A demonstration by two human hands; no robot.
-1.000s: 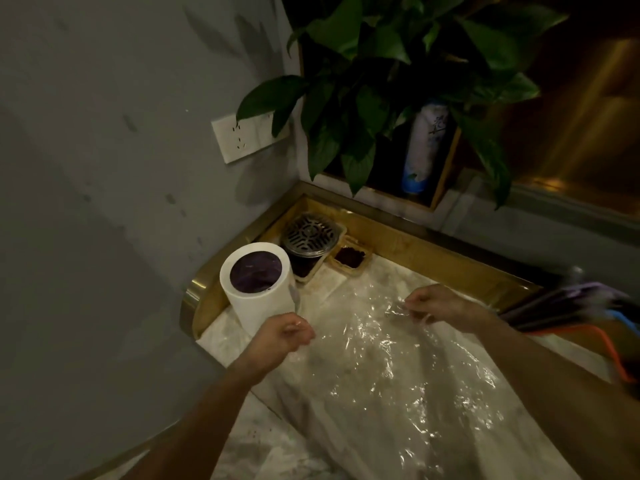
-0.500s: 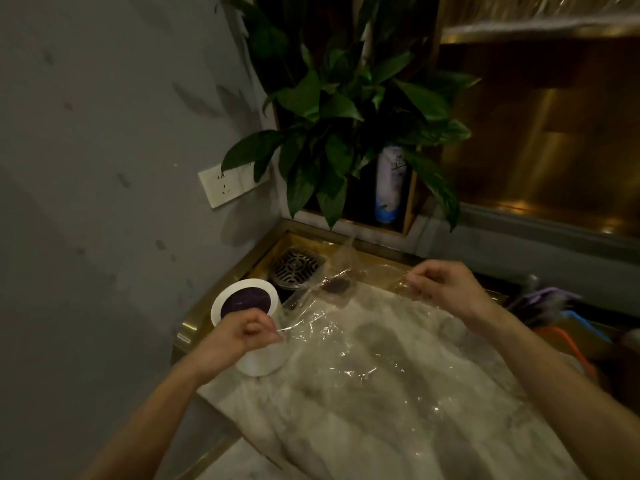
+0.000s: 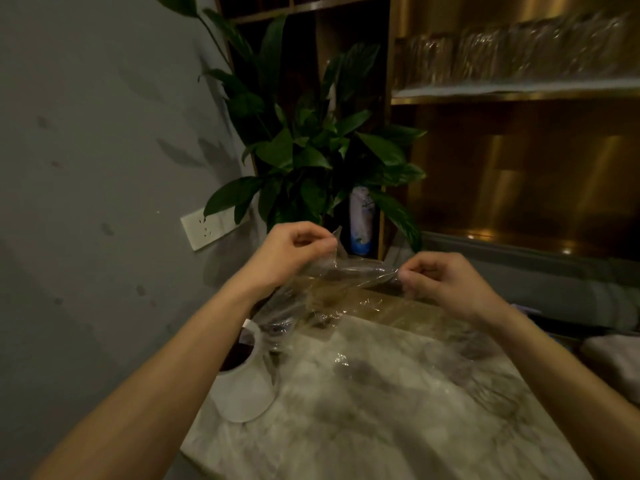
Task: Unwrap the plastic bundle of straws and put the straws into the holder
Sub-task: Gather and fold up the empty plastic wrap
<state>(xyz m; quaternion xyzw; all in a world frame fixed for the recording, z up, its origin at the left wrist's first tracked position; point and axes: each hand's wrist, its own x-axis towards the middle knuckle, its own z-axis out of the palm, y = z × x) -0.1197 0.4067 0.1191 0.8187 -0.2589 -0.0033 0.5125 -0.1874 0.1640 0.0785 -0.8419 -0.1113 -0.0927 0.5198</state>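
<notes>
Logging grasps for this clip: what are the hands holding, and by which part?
The clear plastic wrap. The left hand pinches one upper corner, the right hand the other end of that top edge.

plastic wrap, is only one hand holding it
No, the left hand and the right hand each pinch the plastic wrap at its top edge.
</notes>
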